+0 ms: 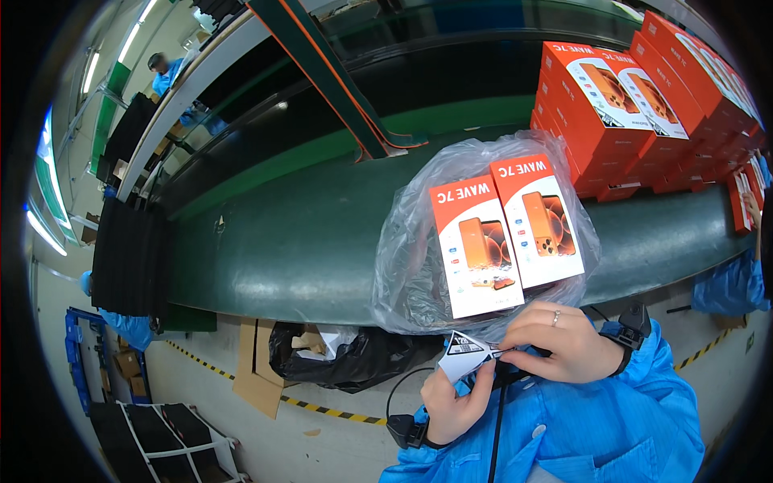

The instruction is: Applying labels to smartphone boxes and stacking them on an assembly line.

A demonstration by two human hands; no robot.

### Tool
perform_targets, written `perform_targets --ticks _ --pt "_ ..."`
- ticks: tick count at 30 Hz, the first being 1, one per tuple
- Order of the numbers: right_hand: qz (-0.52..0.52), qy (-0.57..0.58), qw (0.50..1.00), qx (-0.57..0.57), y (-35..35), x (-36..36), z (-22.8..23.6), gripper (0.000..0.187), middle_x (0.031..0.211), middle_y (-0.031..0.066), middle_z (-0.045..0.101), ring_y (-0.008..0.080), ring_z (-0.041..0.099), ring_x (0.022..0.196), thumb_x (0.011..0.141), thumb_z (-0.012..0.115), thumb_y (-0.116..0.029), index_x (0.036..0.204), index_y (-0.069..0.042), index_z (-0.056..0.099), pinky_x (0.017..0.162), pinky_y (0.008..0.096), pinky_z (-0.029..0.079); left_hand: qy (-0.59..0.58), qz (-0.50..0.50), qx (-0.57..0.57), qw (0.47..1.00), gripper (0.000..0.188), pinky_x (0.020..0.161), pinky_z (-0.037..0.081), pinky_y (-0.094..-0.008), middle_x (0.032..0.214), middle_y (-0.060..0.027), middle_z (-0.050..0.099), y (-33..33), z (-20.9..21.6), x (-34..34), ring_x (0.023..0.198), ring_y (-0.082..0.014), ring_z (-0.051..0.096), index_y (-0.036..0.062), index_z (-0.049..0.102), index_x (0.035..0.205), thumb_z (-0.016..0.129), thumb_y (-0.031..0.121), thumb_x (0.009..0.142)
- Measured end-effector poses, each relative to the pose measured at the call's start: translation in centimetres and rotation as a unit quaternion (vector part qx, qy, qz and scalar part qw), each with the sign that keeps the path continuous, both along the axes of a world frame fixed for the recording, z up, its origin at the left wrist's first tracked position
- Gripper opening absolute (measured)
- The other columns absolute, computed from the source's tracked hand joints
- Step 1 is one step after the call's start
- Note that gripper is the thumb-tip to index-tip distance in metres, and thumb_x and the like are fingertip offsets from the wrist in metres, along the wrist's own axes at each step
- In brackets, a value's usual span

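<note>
Close to my body, my left hand (457, 405) pinches a white label sheet (460, 364) with dark print between thumb and fingers. My right hand (564, 344), a ring on one finger, is closed at the sheet's right-hand edge, its thumb and fingertips pressed together there. Whether a separate sticker is between those fingertips is too small to tell. Just beyond the hands, two orange-and-white phone boxes (480, 282) lie side by side, picture side up. Beneath them a crumpled clear plastic bag (411, 266) spreads over the green worktable (298, 249).
Stacked orange phone boxes (584, 133) stand at the far right. A green post (330, 72) rises from the worktable. Below its near edge are a black plastic bag (354, 366) and a cardboard carton (256, 366). Another person's hand (752, 208) shows at the right rim.
</note>
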State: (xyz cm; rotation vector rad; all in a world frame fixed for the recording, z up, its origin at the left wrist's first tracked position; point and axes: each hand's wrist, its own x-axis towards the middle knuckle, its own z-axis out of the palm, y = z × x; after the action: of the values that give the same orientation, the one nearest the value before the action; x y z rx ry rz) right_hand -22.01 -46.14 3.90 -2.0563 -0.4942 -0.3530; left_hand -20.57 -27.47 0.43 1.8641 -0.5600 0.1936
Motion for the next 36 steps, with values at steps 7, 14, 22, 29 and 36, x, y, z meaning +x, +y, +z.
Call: perform_targets --ticks 7,14,22,29,36 --pt "-0.019 0.027 0.999 0.005 0.7 0.7 -0.6 0.014 0.083 0.0074 0.063 0.0222 0.063 0.078 0.074 0.069 -0.007 0.083 -0.004 0.059 0.067 0.0306 0.051 0.023 0.056 0.009 0.998 0.023 0.055 0.050 -0.0294 0.077 -0.0145 0.066 -0.4 0.1 -0.2 0.065 -0.0225 0.067 -0.0036 0.060 0.093 0.071 0.004 0.074" --pt "0.055 -0.004 0.998 -0.023 1.0 3.2 0.1 0.015 0.085 0.0089 0.063 0.0210 0.064 0.072 0.075 0.068 -0.010 0.083 -0.003 0.058 0.063 0.0292 0.051 0.044 0.218 0.077 0.972 0.023 0.056 0.048 -0.0271 0.078 -0.0158 0.064 1.5 0.0 0.4 0.065 -0.0163 0.064 -0.0087 0.050 0.104 0.057 0.004 0.086" --pt "0.093 0.284 0.953 -0.050 -0.1 9.2 -0.3 0.018 0.063 0.0090 0.063 0.0134 0.061 0.057 0.078 0.064 -0.015 0.079 0.002 0.065 0.056 0.0245 0.048 0.106 0.193 -0.002 0.975 0.033 0.069 0.049 -0.0240 0.096 -0.0168 0.061 4.1 0.0 0.7 0.080 -0.0142 0.061 -0.0104 0.043 0.116 0.053 0.001 0.087" --pt "0.076 0.294 0.950 -0.071 0.3 9.4 -0.8 0.015 0.064 0.0090 0.063 0.0140 0.059 0.055 0.077 0.064 -0.014 0.079 0.001 0.066 0.054 0.0251 0.047 0.118 0.162 -0.023 0.979 0.034 0.072 0.048 -0.0244 0.099 -0.0170 0.059 4.2 -0.3 1.0 0.084 -0.0148 0.060 -0.0102 0.043 0.116 0.054 0.001 0.086" --pt "0.064 0.296 0.950 -0.074 0.5 9.3 -1.0 0.014 0.062 0.0077 0.061 0.0154 0.059 0.054 0.076 0.065 -0.014 0.076 0.000 0.065 0.053 0.0264 0.046 0.126 0.152 -0.038 0.980 0.036 0.073 0.049 -0.0248 0.100 -0.0173 0.059 4.5 -0.7 1.2 0.084 -0.0150 0.060 -0.0095 0.041 0.118 0.053 0.000 0.086"
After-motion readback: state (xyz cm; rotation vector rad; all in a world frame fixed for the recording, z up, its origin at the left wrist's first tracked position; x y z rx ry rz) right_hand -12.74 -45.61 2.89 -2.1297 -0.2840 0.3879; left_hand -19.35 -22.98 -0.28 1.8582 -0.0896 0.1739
